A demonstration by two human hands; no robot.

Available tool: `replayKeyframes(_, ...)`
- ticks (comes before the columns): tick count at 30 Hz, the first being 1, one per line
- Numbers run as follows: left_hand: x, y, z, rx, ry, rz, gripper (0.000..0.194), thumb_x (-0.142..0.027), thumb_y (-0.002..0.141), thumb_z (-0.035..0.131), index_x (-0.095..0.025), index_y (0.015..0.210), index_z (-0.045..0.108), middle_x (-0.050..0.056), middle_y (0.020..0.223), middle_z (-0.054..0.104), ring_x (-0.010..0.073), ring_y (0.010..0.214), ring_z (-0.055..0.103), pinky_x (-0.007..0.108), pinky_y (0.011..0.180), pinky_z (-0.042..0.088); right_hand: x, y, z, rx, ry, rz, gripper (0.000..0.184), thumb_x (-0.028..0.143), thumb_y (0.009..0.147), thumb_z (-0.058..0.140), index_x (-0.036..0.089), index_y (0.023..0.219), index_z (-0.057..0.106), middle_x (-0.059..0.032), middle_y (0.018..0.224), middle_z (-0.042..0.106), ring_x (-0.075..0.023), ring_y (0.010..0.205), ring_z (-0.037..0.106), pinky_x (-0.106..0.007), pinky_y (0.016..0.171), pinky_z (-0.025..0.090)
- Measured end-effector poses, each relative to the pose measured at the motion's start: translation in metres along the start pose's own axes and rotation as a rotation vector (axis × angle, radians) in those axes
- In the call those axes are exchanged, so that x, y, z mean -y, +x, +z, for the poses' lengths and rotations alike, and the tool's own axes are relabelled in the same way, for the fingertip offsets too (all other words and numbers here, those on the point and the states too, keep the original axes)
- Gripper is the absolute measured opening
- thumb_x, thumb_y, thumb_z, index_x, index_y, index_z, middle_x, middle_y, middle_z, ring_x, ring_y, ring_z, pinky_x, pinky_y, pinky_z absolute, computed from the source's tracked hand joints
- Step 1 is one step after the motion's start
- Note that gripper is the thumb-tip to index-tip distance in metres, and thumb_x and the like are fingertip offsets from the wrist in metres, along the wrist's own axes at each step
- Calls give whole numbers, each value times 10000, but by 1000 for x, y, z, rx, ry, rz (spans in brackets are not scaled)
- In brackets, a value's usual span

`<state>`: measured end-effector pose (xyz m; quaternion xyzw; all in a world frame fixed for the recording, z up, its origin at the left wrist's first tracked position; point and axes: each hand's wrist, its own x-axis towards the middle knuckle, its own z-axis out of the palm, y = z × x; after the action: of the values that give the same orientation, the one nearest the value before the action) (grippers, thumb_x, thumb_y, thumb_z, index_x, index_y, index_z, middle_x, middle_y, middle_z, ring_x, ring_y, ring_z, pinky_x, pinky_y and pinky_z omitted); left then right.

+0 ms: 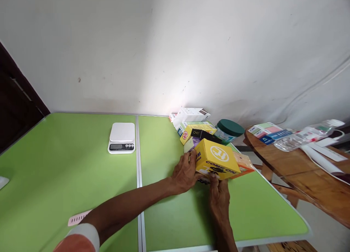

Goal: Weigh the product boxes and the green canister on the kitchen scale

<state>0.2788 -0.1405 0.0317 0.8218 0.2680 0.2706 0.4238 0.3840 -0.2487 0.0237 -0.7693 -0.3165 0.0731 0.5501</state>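
Observation:
A yellow box (217, 161) with a white round logo and black print lies tilted at the right side of the green table (68, 179). My left hand (185, 173) grips its left end, fingers curled round the edge. My right hand (218, 193) pinches its near lower edge from below. Behind the box lies a pile of small cartons: a white one (191, 115), a yellow-green one (197, 127) and a black one (203, 134). An orange packet (244, 164) sticks out at the box's right.
A white kitchen scale (121, 137) stands at the table's middle back. A green-lidded jar (229, 130) stands by the pile. A pink strip (78, 218) lies near my left forearm. A wooden table (300, 164) with boxes and plastic bags stands at the right.

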Motion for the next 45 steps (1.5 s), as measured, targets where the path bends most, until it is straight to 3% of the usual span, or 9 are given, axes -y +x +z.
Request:
replayKeyframes(6, 22, -3, -29, 79, -59, 47, 1017, -346, 868, 794, -211, 1739, 286, 248, 1634, 508, 430, 1525, 546, 574, 1284, 490, 13, -17, 7, -98, -58, 46, 834, 881, 931, 438, 156, 1303, 610, -213, 1265, 693, -414, 1193, 651, -558, 1031, 509)
replayKeyframes(10, 50, -25, -68, 72, -107, -52, 738, -447, 865, 811, -225, 1527, 574, 194, 1412, 685, 354, 1115, 764, 583, 1041, 641, 15, -56, 7, -192, -49, 130, 735, 822, 903, 582, 191, 1280, 605, -208, 1313, 662, -398, 1208, 662, -543, 1004, 544)
replayKeyframes(15, 62, -38, -102, -13, -166, -79, 418, -491, 871, 817, -201, 1162, 738, 143, 1142, 749, 308, 938, 760, 546, 903, 668, 24, -91, 9, -7, 13, 127, 552, 790, 829, 697, 286, 1054, 704, -113, 1090, 761, -405, 1030, 730, -576, 935, 581)
replayKeyframes(23, -3, 4, -88, 125, -101, 20, 1132, -692, 719, 929, -195, 1628, 474, 231, 1615, 541, 454, 1520, 525, 644, 1281, 443, 23, -26, -22, -380, 4, 127, 583, 719, 901, 623, 214, 1188, 669, -122, 1162, 725, -342, 1060, 699, -555, 1006, 537)
replayKeyframes(31, -22, 28, -80, 113, -80, 122, 1051, -624, 747, 931, -220, 1602, 471, 201, 1588, 565, 419, 1525, 514, 613, 1299, 424, -5, 35, -49, -486, 76, 126, 496, 645, 900, 644, 222, 1160, 630, -80, 1133, 663, -296, 987, 685, -566, 1020, 562)
replayKeyframes(34, -17, 24, -74, 124, -79, 128, 1112, -590, 750, 932, -202, 1646, 401, 207, 1607, 531, 422, 1521, 507, 628, 1306, 412, -13, 56, -63, -413, 44, 70, 627, 657, 873, 653, 206, 1308, 620, -165, 1376, 656, -377, 1289, 649, -610, 1138, 512)
replayKeyframes(38, -10, 25, -64, 143, -110, 102, 1015, -557, 824, 877, -201, 1643, 395, 205, 1583, 529, 403, 1499, 528, 612, 1287, 440, -14, 90, -81, -36, 64, 3, 1032, 632, 697, 839, 279, 1591, 465, -184, 1720, 459, -417, 1617, 414, -626, 1280, 399)
replayKeyframes(41, -8, 25, -59, 138, -137, 102, 960, -511, 853, 854, -201, 1639, 399, 197, 1540, 551, 392, 1470, 557, 595, 1272, 463, -14, 112, -85, 170, 113, 50, 1107, 598, 619, 914, 270, 1591, 497, -186, 1650, 569, -411, 1557, 513, -592, 1259, 450)
replayKeyframes(45, -5, 21, -58, 115, -116, 105, 941, -489, 849, 853, -193, 1630, 419, 197, 1518, 555, 396, 1452, 573, 601, 1266, 474, -20, 124, -80, 272, 169, 77, 901, 621, 639, 908, 224, 1404, 646, -143, 1328, 794, -361, 1185, 760, -523, 1046, 622)
